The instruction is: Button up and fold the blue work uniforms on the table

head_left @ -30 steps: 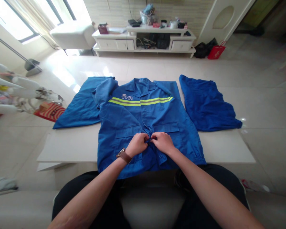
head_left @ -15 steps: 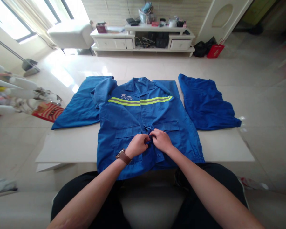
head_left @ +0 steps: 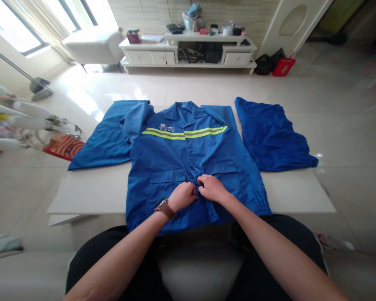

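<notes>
My left hand (head_left: pixel 182 195) and right hand (head_left: pixel 211 187) pinch the blue jacket (head_left: pixel 171 152), each grip closed. Dark items (head_left: pixel 213 54) sit inside the white cabinet (head_left: pixel 147 57).

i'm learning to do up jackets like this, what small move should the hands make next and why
Probably ease the right hand slightly toward the left hand, bringing the front edges of the blue jacket together. Both hands are curled on the front opening, close together, and its edges look parted between the pocket flaps.
</notes>
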`<action>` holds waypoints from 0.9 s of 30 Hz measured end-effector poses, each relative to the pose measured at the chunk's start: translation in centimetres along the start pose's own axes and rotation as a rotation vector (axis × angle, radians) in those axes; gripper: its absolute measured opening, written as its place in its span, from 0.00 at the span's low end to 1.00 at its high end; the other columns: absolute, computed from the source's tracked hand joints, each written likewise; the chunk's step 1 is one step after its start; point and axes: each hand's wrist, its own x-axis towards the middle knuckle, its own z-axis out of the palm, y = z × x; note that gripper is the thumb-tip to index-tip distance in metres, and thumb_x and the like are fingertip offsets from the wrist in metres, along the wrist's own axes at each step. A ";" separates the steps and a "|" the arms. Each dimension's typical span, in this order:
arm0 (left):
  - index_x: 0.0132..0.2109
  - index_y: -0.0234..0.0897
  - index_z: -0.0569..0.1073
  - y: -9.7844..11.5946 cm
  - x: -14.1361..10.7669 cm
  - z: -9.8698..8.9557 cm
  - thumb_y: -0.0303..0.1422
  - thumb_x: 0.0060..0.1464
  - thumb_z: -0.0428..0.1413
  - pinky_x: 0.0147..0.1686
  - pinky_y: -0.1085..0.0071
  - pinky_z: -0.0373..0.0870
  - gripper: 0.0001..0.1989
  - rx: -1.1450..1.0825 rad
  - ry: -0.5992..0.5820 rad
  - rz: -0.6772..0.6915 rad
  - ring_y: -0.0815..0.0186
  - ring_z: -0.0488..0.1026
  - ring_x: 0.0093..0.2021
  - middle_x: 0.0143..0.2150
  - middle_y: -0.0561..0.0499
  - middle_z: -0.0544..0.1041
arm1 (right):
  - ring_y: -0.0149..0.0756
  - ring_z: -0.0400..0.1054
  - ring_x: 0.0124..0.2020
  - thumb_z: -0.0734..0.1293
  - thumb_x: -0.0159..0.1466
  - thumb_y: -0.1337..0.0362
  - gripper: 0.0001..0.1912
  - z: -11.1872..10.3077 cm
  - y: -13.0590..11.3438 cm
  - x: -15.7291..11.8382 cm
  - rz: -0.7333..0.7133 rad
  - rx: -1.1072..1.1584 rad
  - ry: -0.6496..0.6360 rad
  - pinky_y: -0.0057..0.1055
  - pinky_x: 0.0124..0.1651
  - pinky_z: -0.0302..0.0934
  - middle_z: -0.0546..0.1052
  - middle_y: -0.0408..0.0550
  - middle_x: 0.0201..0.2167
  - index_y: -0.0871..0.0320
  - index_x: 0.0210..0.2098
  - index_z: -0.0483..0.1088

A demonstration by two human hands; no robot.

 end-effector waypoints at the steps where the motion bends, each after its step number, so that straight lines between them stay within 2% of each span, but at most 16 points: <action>1: 0.33 0.38 0.77 -0.2 0.0 0.1 0.33 0.53 0.65 0.34 0.71 0.63 0.05 0.006 -0.023 -0.008 0.60 0.77 0.36 0.33 0.48 0.81 | 0.36 0.71 0.38 0.63 0.59 0.69 0.09 0.1 0.1 0.0 -0.007 0.023 -0.044 0.29 0.35 0.53 0.80 0.48 0.37 0.56 0.34 0.76; 5: 0.31 0.39 0.77 -0.5 -0.2 0.2 0.34 0.48 0.69 0.32 0.71 0.63 0.09 0.016 -0.159 -0.025 0.60 0.78 0.34 0.31 0.49 0.81 | 0.34 0.70 0.33 0.66 0.57 0.69 0.08 0.6 0.3 0.0 -0.045 0.113 -0.225 0.27 0.32 0.53 0.80 0.45 0.31 0.57 0.33 0.77; 11: 0.27 0.40 0.77 0.4 -0.3 -0.3 0.32 0.46 0.70 0.34 0.71 0.67 0.09 0.021 -0.286 -0.036 0.60 0.79 0.33 0.26 0.50 0.80 | 0.33 0.71 0.30 0.66 0.55 0.70 0.09 1.0 0.4 0.1 -0.073 0.130 -0.320 0.26 0.31 0.54 0.81 0.45 0.30 0.57 0.32 0.78; 20: 0.28 0.40 0.78 0.6 -0.3 -0.1 0.40 0.47 0.69 0.37 0.69 0.70 0.10 0.087 -0.263 -0.008 0.56 0.81 0.37 0.28 0.48 0.81 | 0.35 0.71 0.33 0.68 0.57 0.66 0.07 1.7 0.3 0.0 -0.096 0.057 -0.301 0.28 0.32 0.51 0.81 0.46 0.34 0.56 0.35 0.77; 24: 0.30 0.40 0.78 0.6 -0.5 0.2 0.36 0.47 0.66 0.36 0.68 0.71 0.06 0.121 -0.240 0.000 0.55 0.81 0.37 0.31 0.46 0.82 | 0.35 0.70 0.33 0.67 0.59 0.66 0.05 1.9 0.3 -0.6 -0.108 0.067 -0.283 0.28 0.31 0.51 0.80 0.46 0.33 0.56 0.35 0.75; 27: 0.30 0.39 0.78 0.6 -0.7 0.0 0.31 0.46 0.64 0.35 0.69 0.71 0.02 0.129 -0.221 -0.007 0.56 0.82 0.37 0.33 0.45 0.83 | 0.35 0.71 0.34 0.67 0.62 0.63 0.05 1.4 0.3 -1.1 -0.108 0.126 -0.300 0.27 0.33 0.52 0.80 0.45 0.33 0.56 0.36 0.75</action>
